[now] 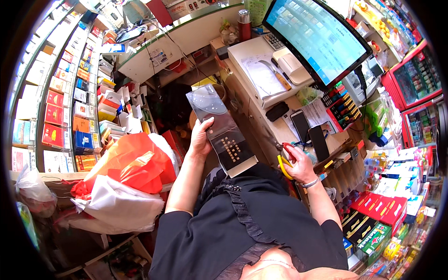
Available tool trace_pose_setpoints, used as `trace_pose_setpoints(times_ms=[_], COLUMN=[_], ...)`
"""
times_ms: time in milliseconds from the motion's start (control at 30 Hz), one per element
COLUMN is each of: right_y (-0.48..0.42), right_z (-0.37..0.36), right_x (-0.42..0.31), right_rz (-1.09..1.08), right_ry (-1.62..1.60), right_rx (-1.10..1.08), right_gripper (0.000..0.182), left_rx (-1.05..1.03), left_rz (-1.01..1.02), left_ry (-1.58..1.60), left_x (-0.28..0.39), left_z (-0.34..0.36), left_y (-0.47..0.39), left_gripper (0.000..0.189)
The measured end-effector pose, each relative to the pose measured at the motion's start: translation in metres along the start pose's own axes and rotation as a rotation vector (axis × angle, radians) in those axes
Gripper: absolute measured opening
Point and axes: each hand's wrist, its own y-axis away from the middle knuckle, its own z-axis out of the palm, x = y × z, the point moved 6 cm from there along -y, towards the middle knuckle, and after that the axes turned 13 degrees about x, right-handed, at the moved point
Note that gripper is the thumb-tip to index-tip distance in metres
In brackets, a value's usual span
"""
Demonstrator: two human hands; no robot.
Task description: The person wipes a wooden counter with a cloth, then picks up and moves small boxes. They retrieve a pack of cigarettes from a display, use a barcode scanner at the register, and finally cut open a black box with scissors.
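My left hand [202, 137] grips a long dark printed carton [231, 148] by its left edge, thumb on its face. The carton slants in front of my body, its far part glossy and its near end showing a pale flap. In my right hand [300, 164] are scissors [285, 162] with one yellow and one red handle loop, their blades pointing away from me beside the desk edge. The blades are partly blurred, so I cannot tell how far apart they are. Two dark phones [300, 126] and a black case [277, 111] lie on the desk close to the right hand.
A white desk [252, 52] holds papers, a wooden-handled knife [279, 77], a calculator [274, 41] and a monitor [320, 38]. Shelves of small boxes [54, 113] line the left, with red and white plastic bags [129, 164] before them. Drink boxes [379, 208] are stacked at right.
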Motion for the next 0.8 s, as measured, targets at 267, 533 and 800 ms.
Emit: trace_pose_setpoints(times_ms=[267,533,800], right_y=[0.002,0.001,-0.011], right_z=[-0.011,0.004,0.005], right_x=[-0.037,-0.039,-0.041], right_rz=[-0.279,-0.292,-0.320], right_ry=[0.444,0.435,0.455], right_rx=[0.158,0.212,0.236], right_gripper=[0.061,0.058,0.058], left_rx=[-0.004,-0.003,0.042], left_rz=[-0.029,-0.014,0.001], left_ry=[-0.061,-0.055,-0.120], left_x=[-0.017,-0.021,-0.020], left_z=[0.015,0.024,0.021], left_y=[-0.008,-0.003,-0.005], left_gripper=[0.032,0.034,0.029])
